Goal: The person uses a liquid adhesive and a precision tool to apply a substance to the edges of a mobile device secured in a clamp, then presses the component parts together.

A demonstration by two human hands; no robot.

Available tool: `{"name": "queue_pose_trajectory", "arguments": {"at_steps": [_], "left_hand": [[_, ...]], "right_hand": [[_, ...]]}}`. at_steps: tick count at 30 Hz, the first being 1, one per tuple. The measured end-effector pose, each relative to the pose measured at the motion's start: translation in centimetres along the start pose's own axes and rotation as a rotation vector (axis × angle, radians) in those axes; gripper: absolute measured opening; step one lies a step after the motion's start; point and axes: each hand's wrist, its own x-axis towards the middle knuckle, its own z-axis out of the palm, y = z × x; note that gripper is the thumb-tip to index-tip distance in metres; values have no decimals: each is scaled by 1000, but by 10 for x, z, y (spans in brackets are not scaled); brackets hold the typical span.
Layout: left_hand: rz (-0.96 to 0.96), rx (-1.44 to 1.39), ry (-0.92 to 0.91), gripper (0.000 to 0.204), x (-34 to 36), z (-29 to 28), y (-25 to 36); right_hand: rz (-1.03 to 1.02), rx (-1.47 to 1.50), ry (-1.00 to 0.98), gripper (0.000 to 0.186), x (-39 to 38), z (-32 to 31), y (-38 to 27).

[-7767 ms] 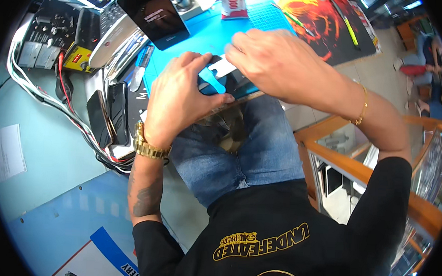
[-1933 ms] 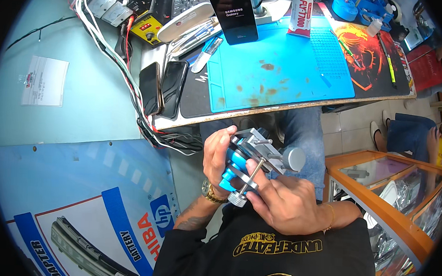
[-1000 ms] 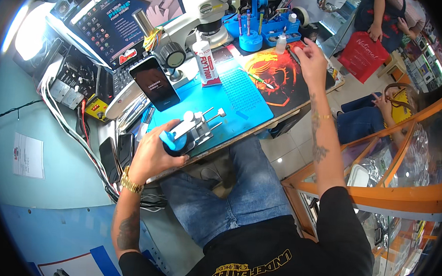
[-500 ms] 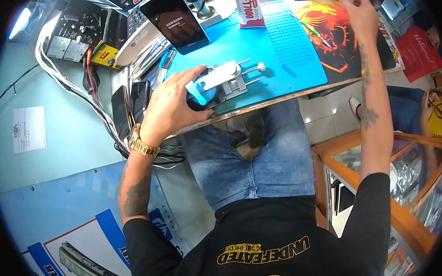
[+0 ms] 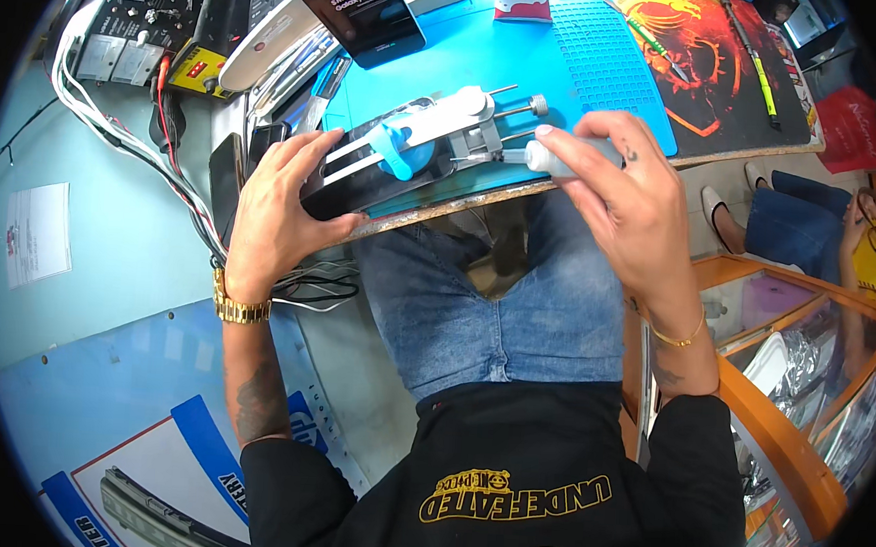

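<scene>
Left hand (image 5: pixel 286 191): curled around the left end of the black phone, thumb in front and fingers behind.
Right hand (image 5: pixel 645 205): pinching a small bottle between thumb and fingers, its tip pointing left at the clamp. I can't tell if they touch.
Black phone (image 5: pixel 338 197): under the clamp, by the front left corner of the blue mat (image 5: pixel 469 52). Probably thin, stiff and slippery, and its glass might crack. Best held by its sides.
Clamp (image 5: pixel 446 120): lies along the phone, with a blue sucker (image 5: pixel 393 154) in the middle. It looks like metal, so likely hard and a bit heavy. The two rails and the end block look good to hold.
Bottle (image 5: pixel 575 159): likely light and squeezy, so a soft pinch should do.
Table (image 5: pixel 751 156): its front edge is just beside the phone and the left thumb, so a slip that way could mean a fall.
Open room: bare mat shows behind the clamp, toward the back right corner. To the back left, a standing phone (image 5: pixel 367 22) makes it tighter.
</scene>
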Motion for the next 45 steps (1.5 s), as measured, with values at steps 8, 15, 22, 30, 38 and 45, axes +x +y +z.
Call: {"name": "queue_pose_trajectory", "arguments": {"at_steps": [8,15,22,30,38,45], "left_hand": [[45,-42,-1,79,7,-1,-13],[42,-87,-45,77,12,-5,-17],[19,-109,-74,78,14,-8,-13],[11,-131,-85,77,15,-10,-11],[20,-92,-73,79,14,-8,-11],[20,-98,-81,79,14,-8,-12]], "right_hand": [[-147,-246,21,31,19,10,6],[-198,-289,11,30,26,12,10],[-197,-302,-6,30,28,13,11],[-219,-318,-15,29,31,9,10],[-283,-354,-8,25,36,8,10],[-317,-363,-3,19,40,6,8]]}}
